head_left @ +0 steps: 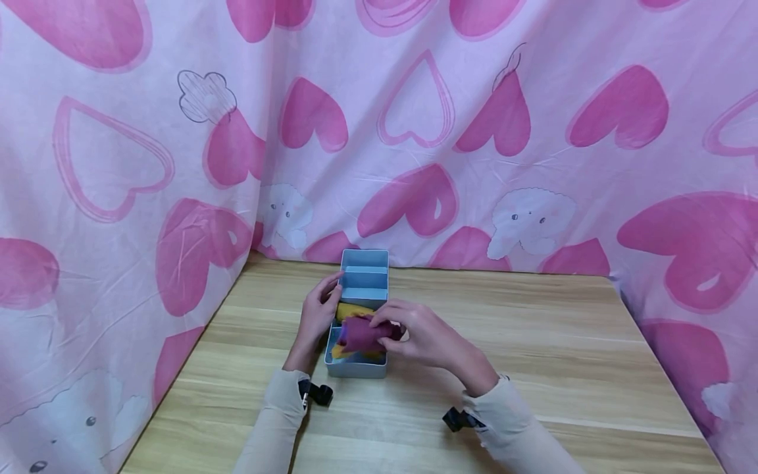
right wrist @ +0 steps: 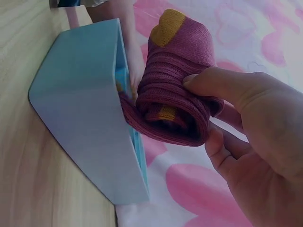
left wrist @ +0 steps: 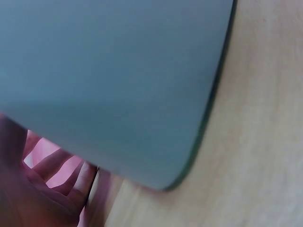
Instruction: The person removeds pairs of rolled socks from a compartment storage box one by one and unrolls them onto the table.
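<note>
A blue-grey divided storage box (head_left: 355,371) stands lengthwise in front of me on the table. Beside its left wall, my left hand (head_left: 316,316) has its fingertips at the rim; the left wrist view shows its fingers (left wrist: 83,182) along the outside. My right hand (head_left: 423,332) pinches a rolled maroon sock (right wrist: 177,71) between thumb and fingers, above the near half of the box. The sock has a mustard patch and a folded ribbed cuff; part of it hangs toward the rim. Mustard-coloured fabric (head_left: 352,311) shows in the box, partly hidden under the sock.
Two bare compartments (head_left: 364,283) lie at the box's far end. A wood-grain table (head_left: 533,355) extends to both sides. A pink heart-print curtain (head_left: 403,197) hangs behind the table and along its sides, close past the box's far end.
</note>
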The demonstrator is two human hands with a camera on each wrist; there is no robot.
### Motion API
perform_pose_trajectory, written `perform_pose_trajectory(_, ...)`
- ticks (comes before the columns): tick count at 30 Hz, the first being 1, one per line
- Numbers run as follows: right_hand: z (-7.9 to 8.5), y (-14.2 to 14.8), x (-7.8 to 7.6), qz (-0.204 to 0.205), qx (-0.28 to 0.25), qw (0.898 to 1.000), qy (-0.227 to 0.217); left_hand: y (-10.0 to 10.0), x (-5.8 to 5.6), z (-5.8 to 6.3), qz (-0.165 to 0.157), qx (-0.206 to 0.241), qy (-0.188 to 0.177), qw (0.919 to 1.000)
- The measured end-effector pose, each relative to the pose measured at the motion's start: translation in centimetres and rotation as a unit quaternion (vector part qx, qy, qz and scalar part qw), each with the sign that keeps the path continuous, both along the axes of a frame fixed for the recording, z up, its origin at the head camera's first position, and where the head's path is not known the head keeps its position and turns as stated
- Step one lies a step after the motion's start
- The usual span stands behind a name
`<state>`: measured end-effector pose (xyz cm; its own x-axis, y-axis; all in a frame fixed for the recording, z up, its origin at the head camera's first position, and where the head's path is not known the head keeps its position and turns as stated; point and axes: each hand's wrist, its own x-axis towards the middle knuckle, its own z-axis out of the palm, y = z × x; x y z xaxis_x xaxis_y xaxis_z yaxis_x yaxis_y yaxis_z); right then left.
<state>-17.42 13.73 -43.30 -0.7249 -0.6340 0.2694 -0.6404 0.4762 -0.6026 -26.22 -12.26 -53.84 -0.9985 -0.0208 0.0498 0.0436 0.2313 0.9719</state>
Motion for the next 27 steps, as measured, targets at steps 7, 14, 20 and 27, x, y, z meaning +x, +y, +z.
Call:
perform_pose_trajectory(7, 0.5, 2.0, 0.4, -0.019, -0.019, 1.0, 0.012, 0.0, -0.1, -0.2, -0.005, 0.003, 0.004, 1.0)
perform_pose_trajectory(14, 0.3, 4.3, 0.8, -0.037, -0.029, 0.999, 0.023, -0.1, -0.1, -0.3, -0.008, 0.002, 0.003, 1.0)
perform_pose_trajectory(20, -1.2, 6.1, 1.2, -0.045, -0.042, 0.998, 0.0, 0.0, 0.0, -0.2, -0.004, -0.002, 0.006, 1.0)
perform_pose_trajectory(27, -3.9, 8.1, 1.4, -0.066, -0.039, 0.994, -0.075, 0.1, -0.1, -0.4, -0.003, 0.002, 0.003, 1.0)
